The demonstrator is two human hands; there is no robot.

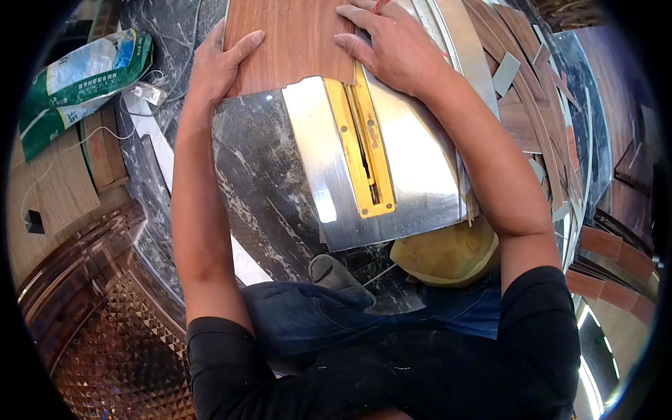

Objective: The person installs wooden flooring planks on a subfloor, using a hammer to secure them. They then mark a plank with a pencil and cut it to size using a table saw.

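A reddish-brown wood plank [294, 42] lies on a metal table saw top [420, 154], its near edge notched. The saw's yellow slotted insert [343, 128] runs toward me from under the plank. My left hand [222, 63] grips the plank's left edge, thumb on top and the other fingers mostly hidden beyond the edge. On the plank's right side lies my right hand [392, 45], its thumb and fingers spread on the surface. Something thin and red [379, 6] shows at its fingers; I cannot make out what it is.
A green and white bag [91, 80] lies at the left by a thin cable. Wood offcuts [518, 77] are heaped to the right of the saw. Below the saw top sits a yellowish rounded object [448, 255]. My shoe [339, 280] rests on the dark marbled floor [259, 161].
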